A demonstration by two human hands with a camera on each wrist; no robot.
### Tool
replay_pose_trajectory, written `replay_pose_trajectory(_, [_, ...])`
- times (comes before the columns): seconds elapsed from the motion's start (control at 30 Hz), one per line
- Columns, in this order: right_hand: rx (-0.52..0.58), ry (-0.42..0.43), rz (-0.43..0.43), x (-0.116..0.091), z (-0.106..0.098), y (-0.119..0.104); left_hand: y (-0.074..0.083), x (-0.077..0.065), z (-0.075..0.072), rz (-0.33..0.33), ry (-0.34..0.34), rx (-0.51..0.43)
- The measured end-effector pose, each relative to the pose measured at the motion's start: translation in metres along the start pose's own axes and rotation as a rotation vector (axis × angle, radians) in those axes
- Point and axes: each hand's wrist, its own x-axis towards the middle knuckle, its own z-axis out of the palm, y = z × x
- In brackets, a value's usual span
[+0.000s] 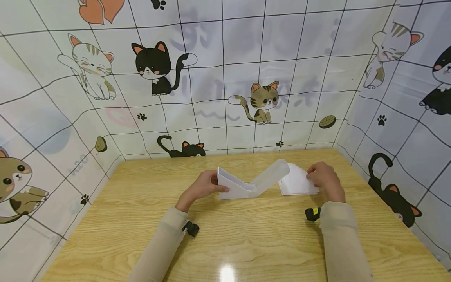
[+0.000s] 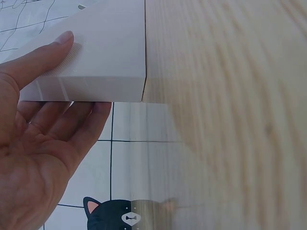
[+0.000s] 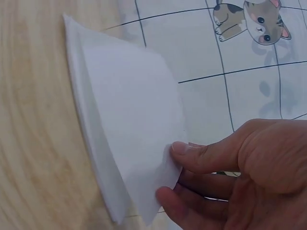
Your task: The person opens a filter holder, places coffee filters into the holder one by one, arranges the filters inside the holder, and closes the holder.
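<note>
Gripping a white box [image 1: 234,189] by one end in the left hand [image 1: 202,184], pressing with the thumb on the near wall and curling the fingers behind. Reaching right of that hand, joined to a raised translucent lid [image 1: 269,178] slanting up toward the right hand [image 1: 325,178]. Pinching there, between thumb and fingers, the edge of a white sheet [image 3: 129,105], partly parted from a layered white stack [image 3: 91,129] between the hands, above the wooden table [image 1: 246,235]
</note>
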Motion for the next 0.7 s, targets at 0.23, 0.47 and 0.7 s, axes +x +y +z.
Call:
replay_pose_trajectory(0.23, [0.059, -0.038, -0.004, -0.008, -0.015, -0.011, 0.0, -0.001, 0.0, 0.017, -0.01, -0.015])
replay_pose_trajectory(0.47, [0.083, -0.016, -0.028, -0.012, -0.026, -0.019, 0.002, -0.001, 0.001, 0.006, 0.004, -0.005])
replay_pose_trajectory(0.7, [0.071, 0.018, -0.041, -0.014, -0.03, -0.025, 0.008, -0.002, -0.001, -0.001, -0.005, -0.001])
